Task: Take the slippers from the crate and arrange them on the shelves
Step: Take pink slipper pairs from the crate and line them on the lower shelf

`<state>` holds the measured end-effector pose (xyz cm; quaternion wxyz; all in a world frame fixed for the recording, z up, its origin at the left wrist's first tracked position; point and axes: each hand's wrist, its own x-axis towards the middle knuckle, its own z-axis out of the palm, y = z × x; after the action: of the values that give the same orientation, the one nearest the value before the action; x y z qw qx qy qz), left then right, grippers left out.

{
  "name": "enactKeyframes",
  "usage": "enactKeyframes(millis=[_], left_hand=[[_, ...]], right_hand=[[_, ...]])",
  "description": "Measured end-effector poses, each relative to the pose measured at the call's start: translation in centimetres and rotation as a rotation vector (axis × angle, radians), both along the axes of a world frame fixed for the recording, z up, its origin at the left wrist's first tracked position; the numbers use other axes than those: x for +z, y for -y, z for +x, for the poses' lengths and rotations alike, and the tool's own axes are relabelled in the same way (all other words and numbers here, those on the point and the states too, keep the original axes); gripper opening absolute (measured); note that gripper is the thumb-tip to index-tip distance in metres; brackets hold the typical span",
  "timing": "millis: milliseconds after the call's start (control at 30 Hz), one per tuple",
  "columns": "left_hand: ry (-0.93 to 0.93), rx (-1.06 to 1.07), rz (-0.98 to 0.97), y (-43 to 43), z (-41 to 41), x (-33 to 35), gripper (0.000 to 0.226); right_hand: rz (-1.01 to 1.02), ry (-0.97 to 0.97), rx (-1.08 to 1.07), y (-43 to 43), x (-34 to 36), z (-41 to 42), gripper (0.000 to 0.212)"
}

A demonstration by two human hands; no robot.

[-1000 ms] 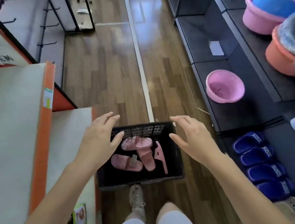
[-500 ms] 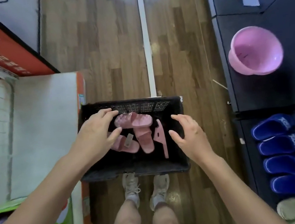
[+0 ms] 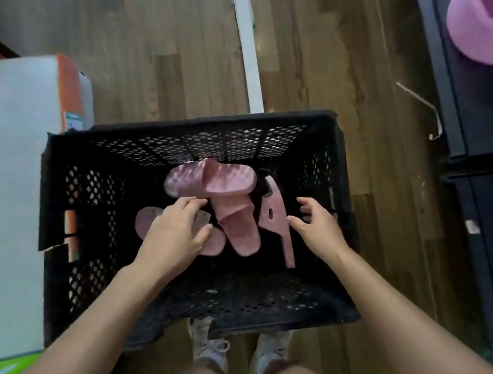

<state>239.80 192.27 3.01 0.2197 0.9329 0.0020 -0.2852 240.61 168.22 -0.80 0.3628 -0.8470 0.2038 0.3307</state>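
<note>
Slippers (image 3: pixel 229 183), 4 pink, lie jumbled in black crate (image 3: pixel 201 144) on floor (image 3: pixel 188 52). Fingers of left grip (image 3: pixel 172 232) rest loosely on leftmost one; right grip (image 3: pixel 317 224) spread, holding nothing, beside edge-up one. Prob. light, bendy foam; take by strap.

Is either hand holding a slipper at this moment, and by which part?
Nothing is clearly held. The left hand lies on a pink slipper; a grip cannot be told. The right hand is open beside the edge-standing slipper.
</note>
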Motion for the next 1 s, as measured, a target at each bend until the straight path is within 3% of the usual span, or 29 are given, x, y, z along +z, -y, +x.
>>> enactKeyframes(millis=[267,433,567,700,867,1000], left_hand=[[-0.107,0.013,0.004,0.1,0.3,-9.1,0.050],[-0.098,0.060,-0.039,-0.7,0.5,-11.9,0.047],[-0.096,0.094,-0.079,-1.3,0.2,-12.7,0.042],[-0.149,0.105,-0.078,-1.9,-0.6,-12.1,0.054],[-0.157,0.128,-0.084,-2.4,-2.0,-10.5,0.047],[-0.163,0.160,-0.136,-2.3,-2.7,-8.5,0.047]], right_hand=[[-0.018,-0.216,-0.116,0.4,-11.4,0.4,0.068],[-0.055,-0.208,-0.094,-1.9,-15.1,1.4,0.047],[-0.164,-0.193,-0.080,-2.5,-16.9,1.4,0.045],[-0.230,-0.192,-0.001,-1.7,-16.7,1.6,0.035],[-0.031,-0.120,-0.185,-1.3,-13.6,0.5,0.019],[0.311,-0.129,-0.416,-1.6,-9.6,-0.3,0.032]])
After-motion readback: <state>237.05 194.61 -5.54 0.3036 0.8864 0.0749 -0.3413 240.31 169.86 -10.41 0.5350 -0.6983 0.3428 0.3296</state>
